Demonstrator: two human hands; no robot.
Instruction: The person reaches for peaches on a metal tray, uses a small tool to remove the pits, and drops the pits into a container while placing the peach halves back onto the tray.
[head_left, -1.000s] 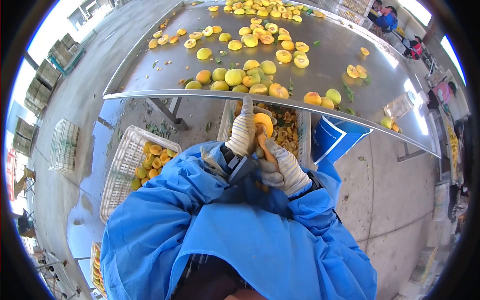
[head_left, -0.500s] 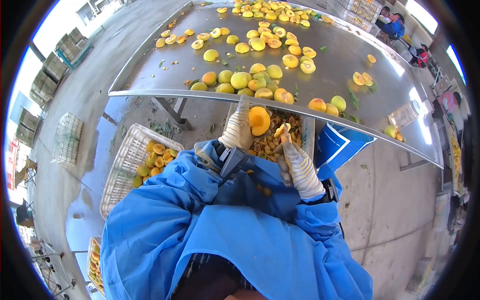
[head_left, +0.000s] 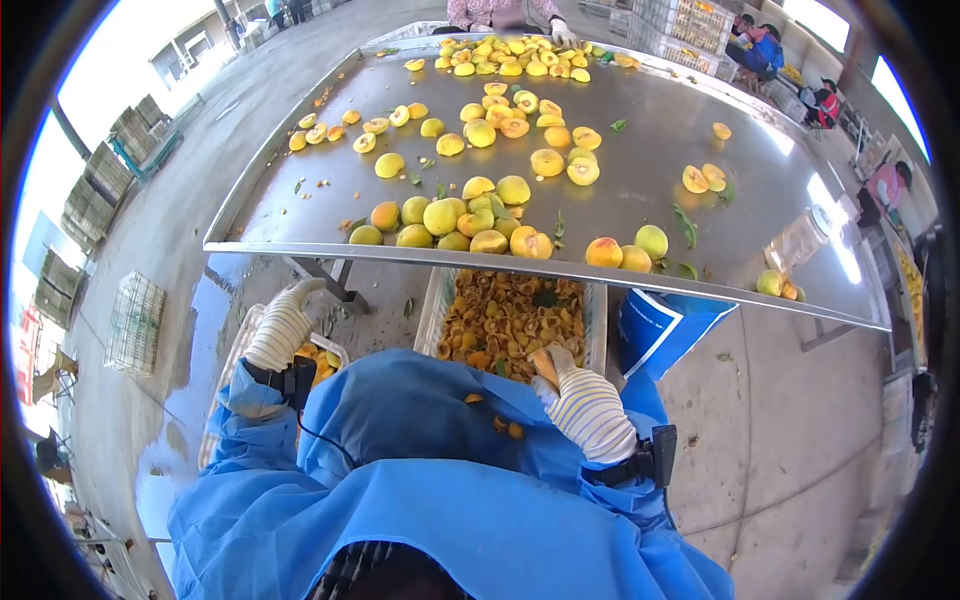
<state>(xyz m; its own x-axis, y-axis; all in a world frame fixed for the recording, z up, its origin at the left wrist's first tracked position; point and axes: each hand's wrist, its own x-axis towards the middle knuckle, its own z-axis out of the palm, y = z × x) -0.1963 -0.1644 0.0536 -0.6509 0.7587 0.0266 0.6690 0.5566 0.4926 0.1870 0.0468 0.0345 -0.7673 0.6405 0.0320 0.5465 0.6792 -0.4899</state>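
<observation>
My left hand (head_left: 282,330), in a striped glove, is over the white crate (head_left: 248,330) at my left. Its fingers are stretched out and apart, with no fruit visible in them. Peach halves (head_left: 325,362) show in that crate, partly hidden by the hand and my blue sleeve. My gloved right hand (head_left: 588,405) is closed around something narrow and orange-brown (head_left: 545,366), whose kind I cannot make out. It is at the near right edge of a crate (head_left: 597,330) full of peach pits and scraps (head_left: 510,318).
The metal table (head_left: 330,215) carries whole peaches (head_left: 440,215), cut halves (head_left: 500,120), leaves and a clear jar (head_left: 797,240). A blue bag (head_left: 660,330) is under its front edge. Across the table, a person's gloved hand (head_left: 563,33) is beside the fruit.
My left hand has moved left from the table edge to the side crate, and the peach half is gone from it. My right hand has lowered toward the scrap crate. The view has tilted up.
</observation>
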